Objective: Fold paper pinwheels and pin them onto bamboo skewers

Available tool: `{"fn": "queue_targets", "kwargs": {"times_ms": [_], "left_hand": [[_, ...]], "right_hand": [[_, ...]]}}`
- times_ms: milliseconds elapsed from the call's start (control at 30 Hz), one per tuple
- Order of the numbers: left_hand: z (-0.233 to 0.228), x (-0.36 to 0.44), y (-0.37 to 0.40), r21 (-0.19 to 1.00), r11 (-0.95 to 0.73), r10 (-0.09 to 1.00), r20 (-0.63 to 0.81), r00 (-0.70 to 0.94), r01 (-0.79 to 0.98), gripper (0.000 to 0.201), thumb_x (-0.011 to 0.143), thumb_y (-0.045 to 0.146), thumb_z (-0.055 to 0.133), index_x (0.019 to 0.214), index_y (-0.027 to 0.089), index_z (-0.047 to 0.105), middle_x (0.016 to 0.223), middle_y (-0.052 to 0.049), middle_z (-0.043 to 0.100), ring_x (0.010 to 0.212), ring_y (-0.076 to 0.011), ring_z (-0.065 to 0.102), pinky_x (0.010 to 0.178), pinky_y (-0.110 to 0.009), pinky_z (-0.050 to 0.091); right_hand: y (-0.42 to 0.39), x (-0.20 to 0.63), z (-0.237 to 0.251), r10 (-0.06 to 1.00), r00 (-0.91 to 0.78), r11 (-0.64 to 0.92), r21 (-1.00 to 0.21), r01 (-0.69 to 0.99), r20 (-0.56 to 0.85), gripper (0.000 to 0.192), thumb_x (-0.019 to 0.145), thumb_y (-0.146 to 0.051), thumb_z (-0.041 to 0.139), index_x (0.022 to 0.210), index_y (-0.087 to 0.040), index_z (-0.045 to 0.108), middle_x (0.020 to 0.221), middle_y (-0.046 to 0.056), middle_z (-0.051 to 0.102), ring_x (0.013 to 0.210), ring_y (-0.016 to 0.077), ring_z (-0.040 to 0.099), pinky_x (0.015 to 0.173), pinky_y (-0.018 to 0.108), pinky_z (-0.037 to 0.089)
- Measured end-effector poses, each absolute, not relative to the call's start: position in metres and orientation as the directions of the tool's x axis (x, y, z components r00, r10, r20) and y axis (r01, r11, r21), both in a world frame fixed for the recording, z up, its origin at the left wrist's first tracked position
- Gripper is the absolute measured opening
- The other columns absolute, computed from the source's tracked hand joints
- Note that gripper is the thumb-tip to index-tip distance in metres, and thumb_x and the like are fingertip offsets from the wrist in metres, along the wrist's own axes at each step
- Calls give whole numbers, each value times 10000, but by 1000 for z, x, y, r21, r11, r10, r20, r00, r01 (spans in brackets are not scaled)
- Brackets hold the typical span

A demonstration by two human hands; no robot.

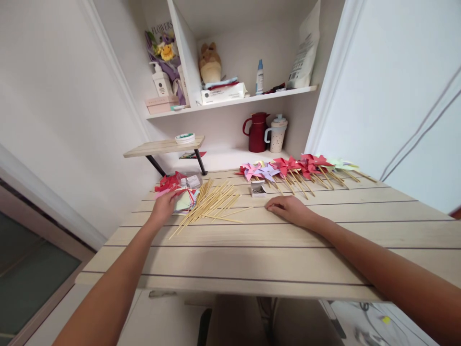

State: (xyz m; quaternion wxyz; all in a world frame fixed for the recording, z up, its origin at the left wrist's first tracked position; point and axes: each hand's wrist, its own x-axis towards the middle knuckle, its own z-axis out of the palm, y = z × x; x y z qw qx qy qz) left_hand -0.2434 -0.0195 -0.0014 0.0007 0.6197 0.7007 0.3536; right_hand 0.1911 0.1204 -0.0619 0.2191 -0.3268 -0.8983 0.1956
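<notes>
My left hand (164, 206) reaches to a pile of coloured paper pieces (185, 201) at the left of the table. Its fingers are pressed together at the pile's edge, on the paper; exactly which piece they pinch is partly hidden. Red folded paper (168, 182) lies just behind that hand. Beside the pile, many thin wooden sticks (212, 202) are spread loosely. On the right, my right hand (288, 210) rests on the tabletop with its fingers curled in, and nothing shows in them. Near it stands a small open white box (258, 189) with small dark contents.
Several paper pinwheels on sticks (288, 166) lie in a row at the back right. A low wooden stand (165, 146) rises at the back left. A red jug (257, 132) and a cup (278, 134) stand under the shelf (234, 102). A clear package (190, 181) lies near the stand.
</notes>
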Motion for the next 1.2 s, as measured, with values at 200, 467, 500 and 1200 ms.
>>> {"fn": "queue_targets", "kwargs": {"times_ms": [200, 467, 500, 1200], "left_hand": [[9, -235, -23, 445, -25, 775, 574, -263, 895, 362, 932, 271, 429, 1144, 249, 722, 1281, -57, 723, 1304, -273, 571, 1252, -546, 206], [20, -111, -16, 324, -367, 709, 704, 37, 872, 338, 997, 303, 510, 1287, 372, 668, 1392, -35, 656, 1448, -294, 443, 1270, -605, 34], [18, -90, -14, 261, -441, 682, 719, 132, 859, 338, 988, 296, 544, 1289, 380, 671, 1377, -34, 670, 1418, -301, 482, 1263, -617, 20], [-33, -27, 14, 380, -470, 541, 837, -80, 797, 452, 977, 418, 543, 1383, 219, 554, 1306, -170, 610, 1190, -282, 610, 1080, -472, 424]], "right_hand": [[119, 191, -59, 661, -673, 731, -484, 480, 332, 288, 933, -358, 523, 970, -228, 777, 1040, 85, 794, 949, 268, 717, 863, 398, 532], [80, 171, -20, 827, -533, 175, -983, -58, 178, 449, 894, -602, 610, 987, -177, 724, 815, 62, 746, 580, 151, 634, 558, 279, 497], [71, 165, -17, 831, -545, 24, -986, -166, 112, 494, 898, -638, 592, 1046, -181, 709, 871, 79, 758, 613, 162, 663, 570, 286, 515], [74, 161, -25, 979, -192, -174, -770, -614, -69, 185, 803, -337, 789, 900, -190, 733, 893, 51, 790, 774, 186, 711, 724, 301, 559]]}}
